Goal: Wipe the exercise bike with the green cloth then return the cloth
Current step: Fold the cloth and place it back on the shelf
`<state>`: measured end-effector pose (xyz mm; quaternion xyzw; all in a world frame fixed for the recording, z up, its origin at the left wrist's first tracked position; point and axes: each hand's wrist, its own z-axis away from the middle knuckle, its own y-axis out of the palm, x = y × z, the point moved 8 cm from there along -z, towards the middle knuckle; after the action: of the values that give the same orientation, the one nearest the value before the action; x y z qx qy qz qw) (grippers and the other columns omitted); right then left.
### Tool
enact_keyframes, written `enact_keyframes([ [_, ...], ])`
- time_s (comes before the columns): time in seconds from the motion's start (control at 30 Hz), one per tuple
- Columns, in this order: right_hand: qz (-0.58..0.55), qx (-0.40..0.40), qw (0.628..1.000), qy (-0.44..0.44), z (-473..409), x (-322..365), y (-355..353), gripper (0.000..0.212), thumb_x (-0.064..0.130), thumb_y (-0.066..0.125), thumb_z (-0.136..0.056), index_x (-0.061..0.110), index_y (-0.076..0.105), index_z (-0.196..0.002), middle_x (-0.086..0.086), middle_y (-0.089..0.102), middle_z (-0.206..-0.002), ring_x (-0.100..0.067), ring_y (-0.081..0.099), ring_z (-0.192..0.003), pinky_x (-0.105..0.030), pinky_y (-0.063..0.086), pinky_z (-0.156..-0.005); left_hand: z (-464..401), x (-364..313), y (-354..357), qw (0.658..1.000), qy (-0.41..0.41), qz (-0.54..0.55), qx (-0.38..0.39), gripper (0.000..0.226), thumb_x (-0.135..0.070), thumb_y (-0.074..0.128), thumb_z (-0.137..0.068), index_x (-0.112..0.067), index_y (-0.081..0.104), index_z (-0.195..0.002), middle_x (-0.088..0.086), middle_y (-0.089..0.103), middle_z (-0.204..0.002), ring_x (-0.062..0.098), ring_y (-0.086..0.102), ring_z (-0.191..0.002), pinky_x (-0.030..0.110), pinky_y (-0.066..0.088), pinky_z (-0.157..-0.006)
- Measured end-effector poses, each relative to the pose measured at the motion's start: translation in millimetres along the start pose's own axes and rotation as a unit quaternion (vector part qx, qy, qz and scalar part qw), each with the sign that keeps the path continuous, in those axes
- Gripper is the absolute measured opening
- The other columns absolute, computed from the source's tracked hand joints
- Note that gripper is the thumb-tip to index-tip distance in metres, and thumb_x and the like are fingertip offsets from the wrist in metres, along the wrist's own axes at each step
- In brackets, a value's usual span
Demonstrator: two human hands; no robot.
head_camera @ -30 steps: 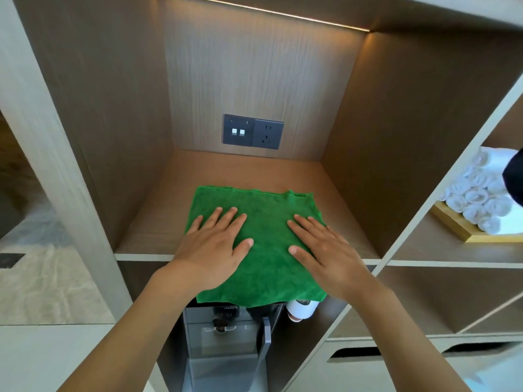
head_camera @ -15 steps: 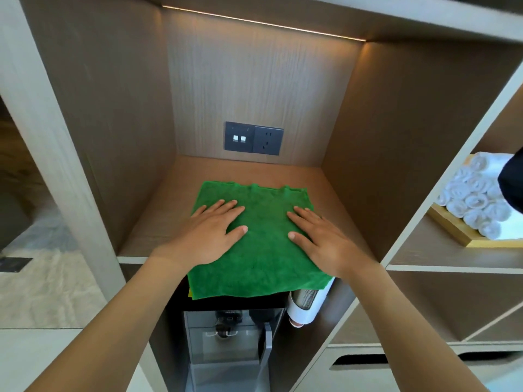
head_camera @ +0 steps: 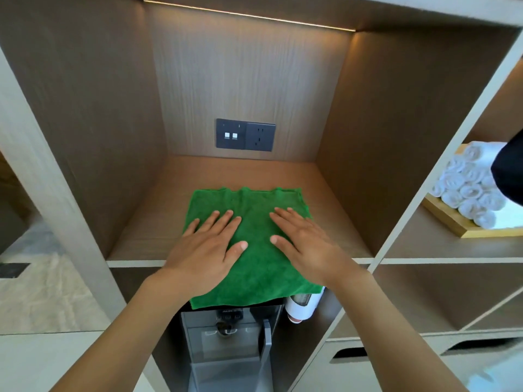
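Over the last second you've slid the green cloth (head_camera: 256,244) deeper onto the shelf (head_camera: 147,239) at frame centre, though its near edge overhangs the lip – the return looks nearly done; your left hand (head_camera: 209,250) and right hand (head_camera: 304,244) press flat on it, fingers straight, gripping nothing

Green cloth (head_camera: 256,258): plush, short-pile fabric, saturated green, roughly square. It lay spread flat at centre frame on the floor of the wooden shelf compartment (head_camera: 147,230). Far edge was slightly wavy and sat about midway back in the compartment. Near edge overhung the shelf's front lip and drooped toward lower centre of frame. A faint crease ran front to back near the middle. Parts of the left and right sides were covered from view.
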<state>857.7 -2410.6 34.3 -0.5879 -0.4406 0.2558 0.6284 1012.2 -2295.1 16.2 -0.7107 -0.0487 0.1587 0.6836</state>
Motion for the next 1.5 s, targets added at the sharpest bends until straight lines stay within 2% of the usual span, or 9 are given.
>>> enact_keyframes([
  [0.2, 0.087, 0.019, 0.996, -0.023, 20.4, -4.6, 19.7, 0.094, 0.089, 0.001, -0.092, 0.033, -0.005, -0.169, 0.017, -0.011, -0.174, -0.003, -0.016, -0.160, -0.031, -0.007, -0.130, 21.4, 12.3, 0.4, 0.999, -0.031, -0.015, -0.016, 0.096, -0.080, -0.009, -0.087, -0.030, -0.006, -0.168, -0.012, -0.010, -0.176, 0.010, -0.011, -0.162, 0.041, 0.003, -0.133],
  [0.5, 0.121, -0.038, 0.992, 0.006, 48.7, -2.9, 24.8, 0.072, 0.064, 0.008, -0.108, 0.028, -0.007, -0.169, 0.013, -0.011, -0.175, -0.005, -0.013, -0.161, -0.034, 0.001, -0.133, 40.2, 11.4, 7.5, 0.998, -0.015, -0.054, -0.028, 0.095, -0.082, -0.007, -0.090, -0.028, -0.007, -0.168, -0.012, -0.012, -0.175, 0.008, -0.013, -0.162, 0.036, 0.000, -0.133],
  [0.83, 0.143, 0.000, 0.989, -0.038, 31.1, -18.4, 26.4, 0.078, 0.075, 0.002, -0.101, 0.033, -0.016, -0.165, 0.016, -0.017, -0.173, -0.005, -0.017, -0.160, -0.032, -0.006, -0.132, 29.1, 13.1, 4.5, 0.997, 0.004, -0.071, -0.003, 0.089, -0.076, 0.013, -0.099, -0.026, -0.016, -0.167, -0.011, -0.021, -0.173, 0.010, -0.017, -0.161, 0.037, -0.002, -0.133],
  [0.93, 0.136, -0.044, 0.988, -0.056, 34.7, -17.5, 21.9, 0.076, 0.069, 0.009, -0.105, 0.027, 0.000, -0.168, 0.010, -0.001, -0.175, -0.009, -0.001, -0.162, -0.032, 0.002, -0.131, 30.4, 16.3, 5.7, 0.997, 0.007, -0.082, -0.003, 0.081, -0.065, 0.020, -0.106, -0.027, -0.020, -0.165, -0.011, -0.026, -0.172, 0.010, -0.021, -0.160, 0.036, -0.004, -0.132],
  [1.03, 0.125, -0.151, 0.977, -0.087, 44.6, -5.3, 8.5, 0.065, 0.050, 0.046, -0.107, 0.011, 0.043, -0.159, -0.004, 0.040, -0.166, -0.022, 0.040, -0.153, -0.044, 0.033, -0.125, 30.3, 15.9, 6.1, 0.995, 0.014, -0.096, 0.000, 0.075, -0.058, 0.019, -0.108, -0.027, -0.019, -0.165, -0.011, -0.028, -0.169, 0.009, -0.021, -0.160, 0.033, -0.005, -0.131],
  [1.13, 0.106, -0.230, 0.961, -0.111, 54.8, 3.9, 1.9, 0.053, 0.020, 0.078, -0.093, 0.003, 0.064, -0.142, -0.011, 0.061, -0.149, -0.030, 0.061, -0.136, -0.054, 0.053, -0.109, 39.7, 13.6, 0.9, 0.996, 0.037, -0.059, -0.063, 0.067, -0.048, 0.034, -0.111, -0.029, 0.005, -0.168, -0.014, -0.005, -0.173, 0.007, -0.002, -0.162, 0.030, 0.003, -0.130],
  [1.27, 0.081, -0.277, 0.948, -0.132, 68.5, 10.6, -14.7, 0.034, 0.003, 0.067, -0.091, 0.003, 0.077, -0.123, -0.009, 0.075, -0.129, -0.029, 0.072, -0.120, -0.045, 0.058, -0.100, 71.6, 15.8, -27.9, 0.957, 0.103, 0.041, -0.269, 0.034, -0.028, 0.060, -0.099, -0.019, 0.076, -0.128, -0.002, 0.072, -0.136, 0.022, 0.068, -0.129, 0.043, 0.053, -0.107],
  [1.4, -0.017, -0.294, 0.953, -0.072, 75.3, -1.3, -46.4, 0.021, -0.003, 0.073, -0.093, 0.006, 0.081, -0.110, -0.004, 0.081, -0.105, -0.026, 0.079, -0.091, -0.042, 0.064, -0.079, 91.5, 38.2, -51.6, 0.934, 0.052, 0.075, -0.346, 0.032, -0.043, 0.062, -0.093, -0.020, 0.082, -0.101, -0.008, 0.080, -0.100, 0.021, 0.077, -0.088, 0.037, 0.058, -0.079],
  [1.5, -0.176, -0.266, 0.947, -0.028, 76.6, -13.4, -72.0, 0.025, -0.004, 0.076, -0.091, 0.017, 0.081, -0.104, 0.015, 0.079, -0.097, -0.005, 0.074, -0.087, -0.025, 0.060, -0.077, 99.9, 65.7, -63.1, 0.890, -0.022, 0.279, -0.361, 0.010, -0.025, 0.080, -0.092, -0.032, 0.081, -0.099, -0.019, 0.079, -0.096, 0.008, 0.074, -0.087, 0.036, 0.061, -0.080],
])
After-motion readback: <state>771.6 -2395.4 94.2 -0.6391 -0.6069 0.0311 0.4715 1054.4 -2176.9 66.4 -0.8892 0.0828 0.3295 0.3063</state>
